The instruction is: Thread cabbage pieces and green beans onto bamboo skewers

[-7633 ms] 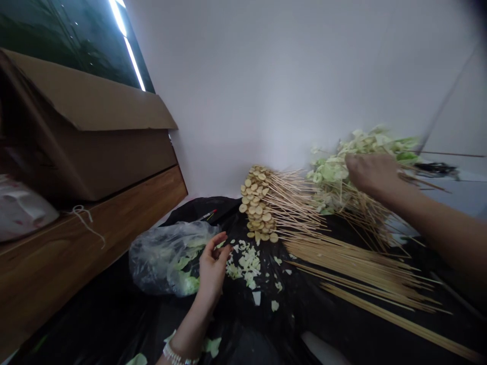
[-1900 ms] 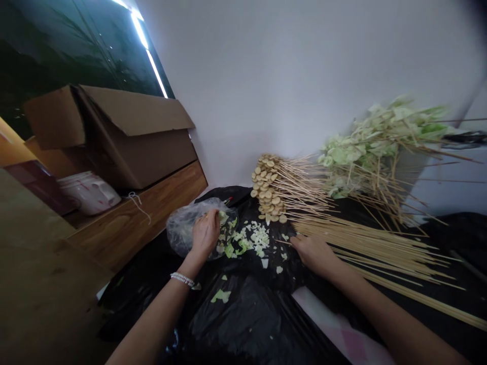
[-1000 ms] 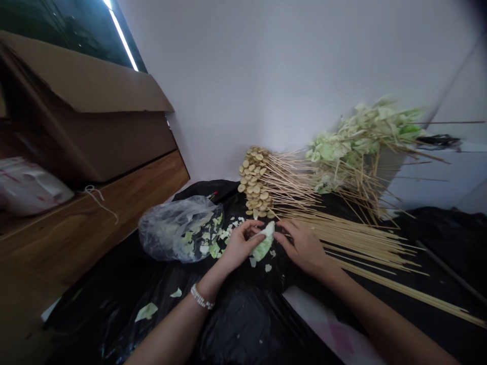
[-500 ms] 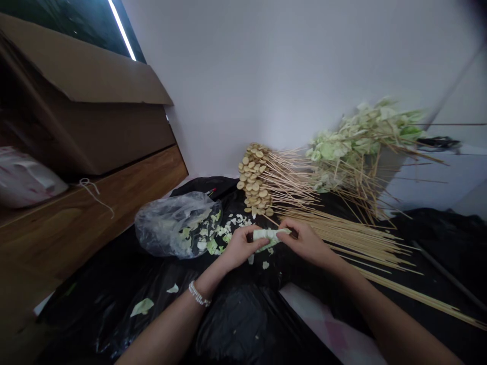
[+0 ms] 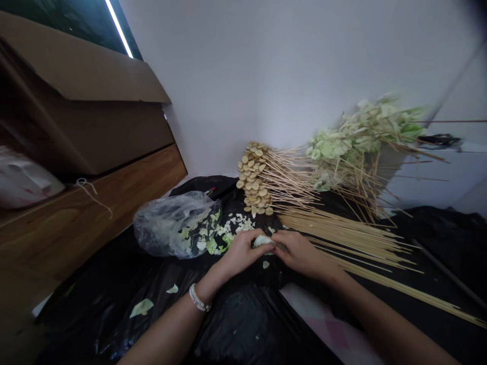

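Cabbage leaf [image 5: 262, 241], bunched small, sits cupped between the person's two hands, only its pale top showing. Left hand [image 5: 239, 252] and right hand [image 5: 300, 255] curl closed around it, their fingers meeting over it, just in front of scattered cabbage scraps [image 5: 241, 223] and a clear plastic bag [image 5: 171, 226]. Bare bamboo skewers [image 5: 342, 238] fan out just beyond the right hand, on black plastic sheeting [image 5: 232, 324].
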